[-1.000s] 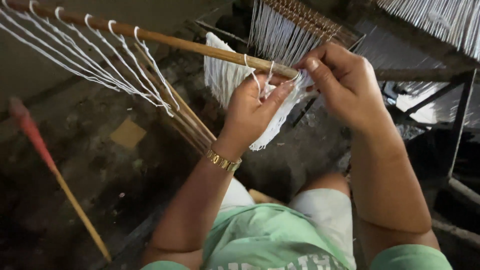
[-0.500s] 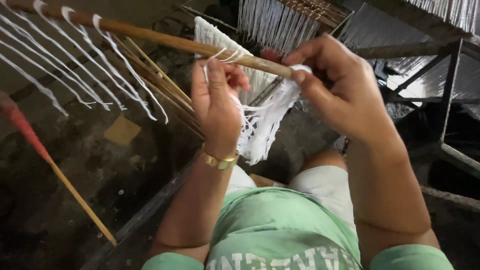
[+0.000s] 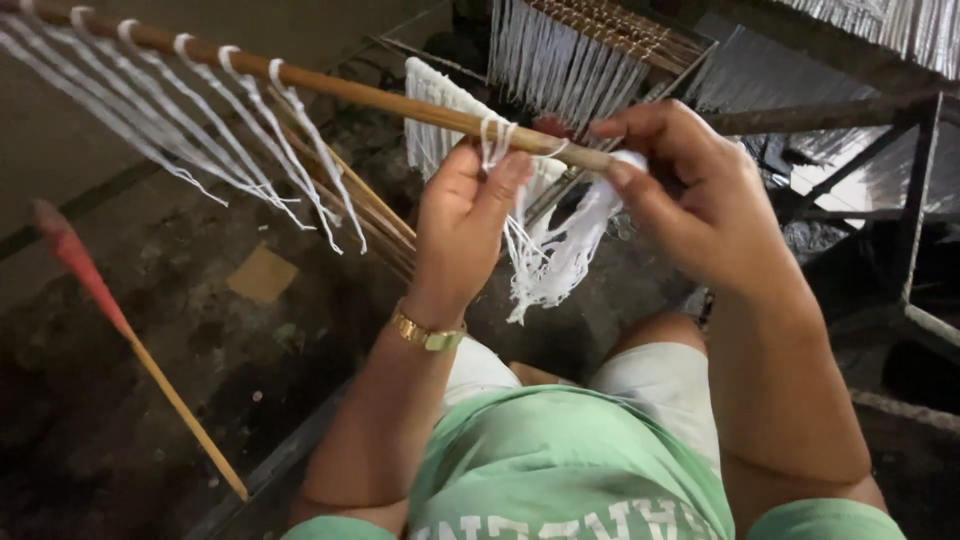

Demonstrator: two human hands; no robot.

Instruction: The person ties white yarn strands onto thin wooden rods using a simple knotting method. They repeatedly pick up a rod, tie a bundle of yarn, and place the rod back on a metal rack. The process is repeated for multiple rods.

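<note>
A long wooden rod (image 3: 380, 98) runs from the upper left toward the middle, with several white thread loops (image 3: 240, 110) hanging from it. My left hand (image 3: 465, 225), a gold watch at its wrist, pinches white threads looped over the rod. My right hand (image 3: 695, 200) grips the rod's near end together with a bunch of white threads (image 3: 560, 255) that dangles below, between both hands.
A loom frame with hanging white threads (image 3: 570, 50) stands behind the hands. Thin wooden sticks (image 3: 375, 225) lie below the rod. A stick with a red tip (image 3: 130, 335) leans at the left over a dirty floor. A dark metal frame (image 3: 915, 210) is at the right.
My left hand has moved from spread fingers beside the rod to pinching threads on it. The view has shifted slightly, and the thread bunch hangs lower.
</note>
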